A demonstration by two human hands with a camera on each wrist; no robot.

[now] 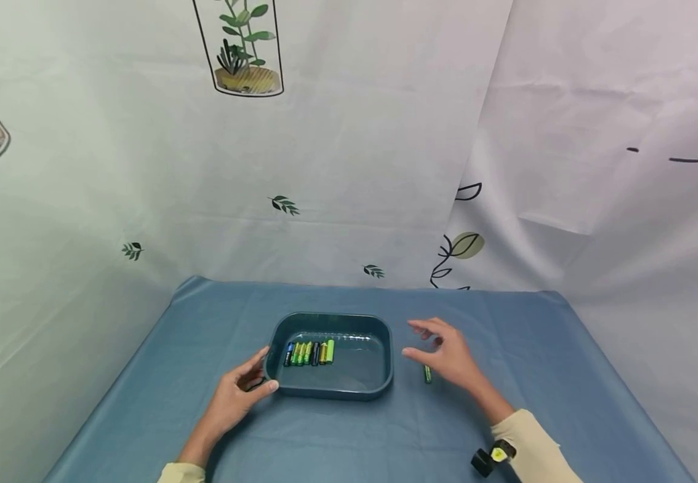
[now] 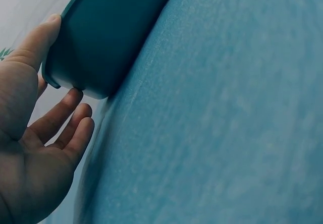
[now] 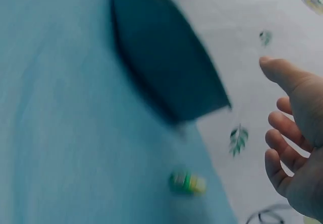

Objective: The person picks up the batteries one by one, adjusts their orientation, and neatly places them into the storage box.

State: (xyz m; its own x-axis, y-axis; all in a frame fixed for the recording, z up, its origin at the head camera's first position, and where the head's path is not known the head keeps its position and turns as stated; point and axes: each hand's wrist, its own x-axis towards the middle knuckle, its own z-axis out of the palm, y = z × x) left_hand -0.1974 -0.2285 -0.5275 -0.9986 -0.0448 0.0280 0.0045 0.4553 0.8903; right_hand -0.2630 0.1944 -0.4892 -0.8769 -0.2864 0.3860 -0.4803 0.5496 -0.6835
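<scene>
A dark teal rectangular tray (image 1: 349,391) stands on the cloth in the head view. Several small batteries (image 1: 309,353), mostly green and yellow with some dark ones, lie side by side in its left half. My left hand (image 1: 231,396) grips the tray's left end; in the left wrist view its thumb (image 2: 43,40) lies at the rim and other fingers touch the outer wall. To the right of the tray, my right hand (image 1: 448,355) hovers with fingers spread and holds nothing. A single green battery (image 1: 427,374) lies on the cloth beneath it, blurred in the right wrist view.
A blue cloth (image 1: 349,443) covers the table. Behind it hangs a pale curtain (image 1: 349,168) printed with leaves and plants in jars. On the right wrist is a black strap with a small dark device (image 1: 483,463).
</scene>
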